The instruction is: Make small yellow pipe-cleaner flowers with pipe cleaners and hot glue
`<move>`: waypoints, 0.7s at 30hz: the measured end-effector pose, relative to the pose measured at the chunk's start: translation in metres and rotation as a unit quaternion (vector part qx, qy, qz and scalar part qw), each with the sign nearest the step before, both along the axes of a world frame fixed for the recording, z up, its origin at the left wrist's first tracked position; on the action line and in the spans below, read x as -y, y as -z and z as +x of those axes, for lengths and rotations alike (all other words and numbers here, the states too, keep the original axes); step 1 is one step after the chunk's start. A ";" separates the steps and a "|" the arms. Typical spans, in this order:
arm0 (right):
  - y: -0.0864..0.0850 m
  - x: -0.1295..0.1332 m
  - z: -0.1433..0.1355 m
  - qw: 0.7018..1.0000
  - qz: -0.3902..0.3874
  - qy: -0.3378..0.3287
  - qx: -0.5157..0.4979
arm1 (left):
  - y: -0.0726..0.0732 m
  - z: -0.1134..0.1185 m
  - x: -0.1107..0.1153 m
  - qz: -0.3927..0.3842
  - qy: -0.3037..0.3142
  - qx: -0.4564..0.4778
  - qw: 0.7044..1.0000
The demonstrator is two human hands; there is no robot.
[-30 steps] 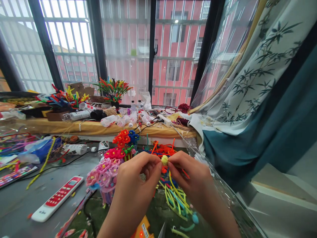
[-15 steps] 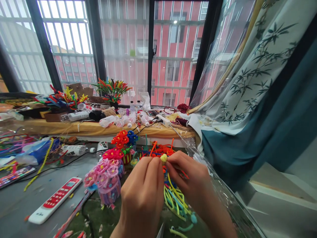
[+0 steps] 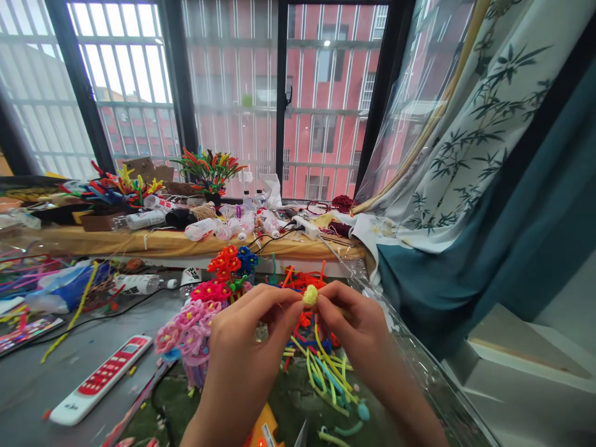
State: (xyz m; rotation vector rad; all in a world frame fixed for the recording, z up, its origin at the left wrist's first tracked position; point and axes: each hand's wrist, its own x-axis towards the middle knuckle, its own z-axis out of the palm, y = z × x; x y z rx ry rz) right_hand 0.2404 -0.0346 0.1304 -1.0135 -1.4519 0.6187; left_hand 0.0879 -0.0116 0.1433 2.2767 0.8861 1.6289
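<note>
A small yellow curled pipe cleaner [image 3: 310, 294] is held up between my hands over the mat. My left hand [image 3: 256, 338] pinches its left side between thumb and forefinger. From the right, the fingertips of my right hand [image 3: 356, 329] close on it too. Below and behind the hands lie loose yellow-green pipe cleaners [image 3: 321, 375], with orange-red pipe cleaner pieces [image 3: 307, 277] farther back. Left of my left hand stand pink pipe cleaner flowers [image 3: 193, 326] in a purple pot, partly hidden by the hand.
A yellow-orange tool [image 3: 266, 427] with a red light and a pointed metal blade [image 3: 302, 433] lie at the near edge. A white remote [image 3: 102, 380] and a black cable [image 3: 116, 309] are at left. Plastic bottles [image 3: 202, 229] crowd the window ledge [image 3: 112, 243].
My left hand has turned and spread leftward, uncovering the yellow-orange tool and more of the mat. The yellow pipe cleaner shows larger between the fingertips. My right hand stays nearly in place.
</note>
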 end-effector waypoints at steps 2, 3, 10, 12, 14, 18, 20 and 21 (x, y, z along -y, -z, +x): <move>0.001 0.000 0.001 0.999 -0.016 -0.026 -0.015 | -0.002 -0.002 -0.001 -0.017 0.021 -0.005 1.000; 0.001 -0.001 0.002 0.999 -0.020 -0.034 -0.018 | -0.002 -0.002 -0.001 -0.021 0.026 -0.007 0.999; 0.003 -0.002 0.009 0.997 -0.034 -0.066 0.022 | 0.001 -0.004 -0.003 -0.110 0.054 0.019 0.992; 0.003 -0.001 0.012 0.996 -0.032 -0.071 0.040 | 0.003 -0.005 -0.004 -0.149 0.078 0.027 0.985; 0.003 -0.001 0.014 0.996 -0.027 -0.071 0.056 | 0.003 -0.005 -0.006 -0.176 0.099 0.026 0.979; 0.003 0.000 0.015 0.995 -0.015 -0.049 0.088 | 0.003 -0.005 -0.005 -0.181 0.098 0.015 0.978; 0.002 0.000 0.015 0.994 -0.008 -0.040 0.099 | 0.002 -0.004 -0.003 -0.169 0.085 0.002 0.982; 0.002 0.000 0.015 0.994 -0.003 -0.037 0.104 | 0.001 -0.003 -0.002 -0.160 0.076 -0.006 0.984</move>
